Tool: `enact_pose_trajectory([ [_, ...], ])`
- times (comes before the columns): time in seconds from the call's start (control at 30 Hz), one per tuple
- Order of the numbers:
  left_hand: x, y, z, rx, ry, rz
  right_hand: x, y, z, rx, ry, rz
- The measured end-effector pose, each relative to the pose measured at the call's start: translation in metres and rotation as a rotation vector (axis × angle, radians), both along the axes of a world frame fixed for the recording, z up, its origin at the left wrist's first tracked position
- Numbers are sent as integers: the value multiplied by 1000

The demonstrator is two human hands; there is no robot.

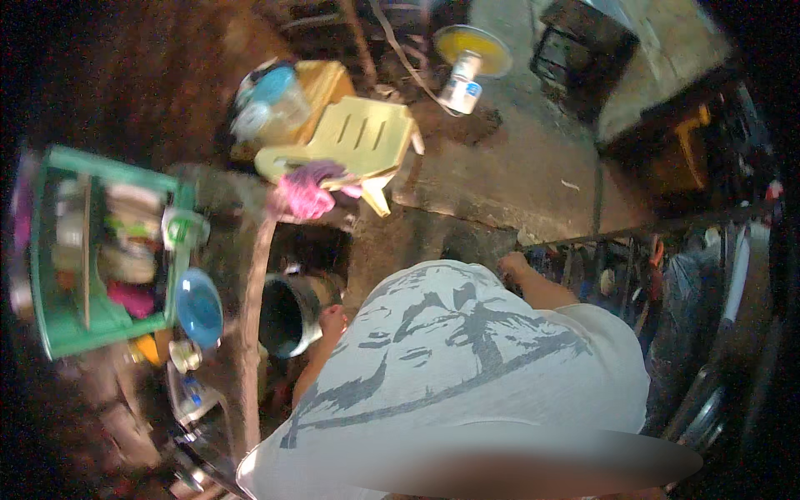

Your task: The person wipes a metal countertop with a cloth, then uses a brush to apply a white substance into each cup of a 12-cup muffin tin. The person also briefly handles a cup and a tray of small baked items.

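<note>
My left hand (333, 319) hangs at my side with its fingers curled, right by the rim of a dark open bucket or drum (306, 306). Whether it touches that rim cannot be made out. On the other side, my right hand (514, 267) is out past my printed white shirt, partly curled and blurred. Nothing shows clearly in either hand. Ahead stands a pale yellow plastic chair (359, 134), with a pink cloth (309, 194) draped over its near side.
A wooden post (253, 331) rises at left, near a blue basin (199, 307) and a green-framed cabinet (106, 340). Farther ahead are a yellow dish-shaped thing on a white container (462, 90) and a cardboard box (325, 87). Clothes (681, 300) hang at right.
</note>
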State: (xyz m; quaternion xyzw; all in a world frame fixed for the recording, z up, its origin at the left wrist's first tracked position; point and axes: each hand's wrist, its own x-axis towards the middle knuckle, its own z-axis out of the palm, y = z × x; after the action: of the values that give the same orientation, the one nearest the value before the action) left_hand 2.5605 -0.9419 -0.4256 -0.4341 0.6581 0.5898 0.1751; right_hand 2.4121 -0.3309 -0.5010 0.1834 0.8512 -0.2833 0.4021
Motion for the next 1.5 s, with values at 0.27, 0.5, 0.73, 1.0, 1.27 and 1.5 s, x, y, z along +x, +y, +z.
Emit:
enact_pose_trajectory([
  [0.27,-311,213,102,273,220,-393,-97,117,46,-198,65,-837],
  [0.5,-480,274,72,243,132,-556,-274,129,173,-442,228,-969],
  [0.73,-639,268,-88,152,-164,-557,-300,279,97,-149,305,-969],
  [1.0,-832,365,-16,-611,-28,-1561,-317,291,140,-185,-19,-1360],
  [1.27,-1035,550,-37,-168,188,-934,-428,393,114,-226,9,-1413],
  [1.5,-1074,670,-49,-545,286,-1577,-599,582,132,-171,177,-1372],
])
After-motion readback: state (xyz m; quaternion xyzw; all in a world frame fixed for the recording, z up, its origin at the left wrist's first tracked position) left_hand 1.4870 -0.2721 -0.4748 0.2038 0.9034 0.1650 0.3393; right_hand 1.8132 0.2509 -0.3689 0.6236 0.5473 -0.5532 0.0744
